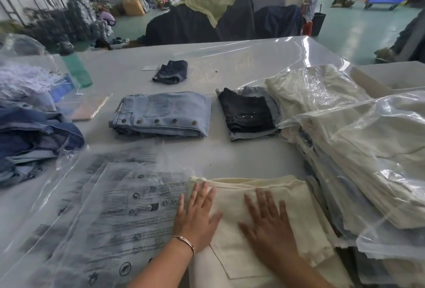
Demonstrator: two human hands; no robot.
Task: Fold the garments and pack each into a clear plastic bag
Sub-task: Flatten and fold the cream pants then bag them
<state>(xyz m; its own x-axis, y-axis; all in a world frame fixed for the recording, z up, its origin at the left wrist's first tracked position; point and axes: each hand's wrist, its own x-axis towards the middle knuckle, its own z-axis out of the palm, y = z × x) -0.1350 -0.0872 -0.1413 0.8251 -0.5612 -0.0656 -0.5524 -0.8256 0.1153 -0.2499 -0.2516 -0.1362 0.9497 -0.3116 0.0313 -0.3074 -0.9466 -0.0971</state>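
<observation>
White plastic sheeting covers the worktop (230, 62), which fills most of the view. Along its right edge a heap of bagged cream garments (340, 140) slopes down toward the near right corner, each piece inside glossy clear plastic. At the near left, a stack of clear plastic bags (110, 214) printed with black warning text lies flat, its right side touching the cream garment (257, 223) at the near edge. That garment is folded, with a stitched pocket showing toward the person. Both hands lie on it with fingers straight and spread, gripping nothing: the left hand (197, 216) presses on the garment's left edge, just beside the printed bags, and the right hand (269, 225) presses flat near the garment's middle. A thin bracelet (184, 240) circles the left wrist.

By the left edge sits a loose pile of blue denim (34, 136), with more plastic-wrapped goods behind it. In the middle of the worktop lie folded light-blue jeans (161, 115) with a row of metal buttons along the front fold. Just to their right, a folded black garment (248, 113) rests on a smaller pale-blue piece. Farther back, a small dark-blue garment (171, 72) lies alone. A green bottle (77, 69) with a dark cap stands toward the far left.
</observation>
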